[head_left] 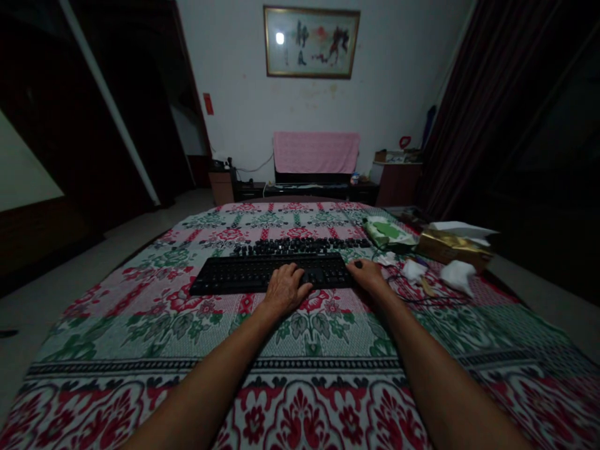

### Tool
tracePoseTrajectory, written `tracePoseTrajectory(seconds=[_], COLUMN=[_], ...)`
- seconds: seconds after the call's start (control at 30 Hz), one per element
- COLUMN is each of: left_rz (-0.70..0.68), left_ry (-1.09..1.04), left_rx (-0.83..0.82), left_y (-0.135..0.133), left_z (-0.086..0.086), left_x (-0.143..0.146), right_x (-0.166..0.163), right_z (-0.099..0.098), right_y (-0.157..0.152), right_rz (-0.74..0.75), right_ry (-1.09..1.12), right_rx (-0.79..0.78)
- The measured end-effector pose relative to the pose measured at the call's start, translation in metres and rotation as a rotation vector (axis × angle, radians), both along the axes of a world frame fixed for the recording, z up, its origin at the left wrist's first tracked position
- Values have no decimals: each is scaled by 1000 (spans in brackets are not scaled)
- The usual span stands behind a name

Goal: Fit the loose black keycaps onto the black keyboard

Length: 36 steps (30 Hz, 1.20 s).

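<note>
A black keyboard (234,275) lies across the patterned cloth in front of me, with much of its key area looking bare of caps. My left hand (285,284) rests on its middle, fingers stretched forward and thumb apart to the right. At the keyboard's right end, my right hand (368,274) is closed, its fingers pinching a small black keycap (359,264). Many loose black keycaps (300,245) are spread in uneven rows just behind the keyboard. The fine detail of the keys is too dark to make out.
To the right sit a green-and-white packet (389,231), a gold tissue box (452,247), crumpled white tissues (457,275) and a thin dark cable (435,301). The floral cloth (309,375) covers the table. Beyond it stands a low cabinet under a pink towel (316,152).
</note>
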<state>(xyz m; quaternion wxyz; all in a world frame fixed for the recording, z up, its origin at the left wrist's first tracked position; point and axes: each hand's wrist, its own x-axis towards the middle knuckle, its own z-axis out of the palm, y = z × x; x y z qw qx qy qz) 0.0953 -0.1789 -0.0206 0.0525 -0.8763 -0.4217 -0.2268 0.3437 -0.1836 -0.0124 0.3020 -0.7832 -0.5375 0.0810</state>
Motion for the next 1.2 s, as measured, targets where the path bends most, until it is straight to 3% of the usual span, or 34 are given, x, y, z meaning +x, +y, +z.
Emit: tracePoseTrajectory(seconds=[0.67, 0.9, 1.2], left_rz=[-69, -59, -69], left_ry=[-45, -67, -55], left_rx=[-68, -75, -81], left_y=[5, 1, -8], left_z=[-5, -5, -2], left_x=[0, 3, 13], right_x=[5, 5, 10], right_z=[-13, -13, -5], right_y=[8, 5, -2], right_rz=[-11, 2, -55], right_ry=[-177, -155, -173], right_rx=[27, 50, -42])
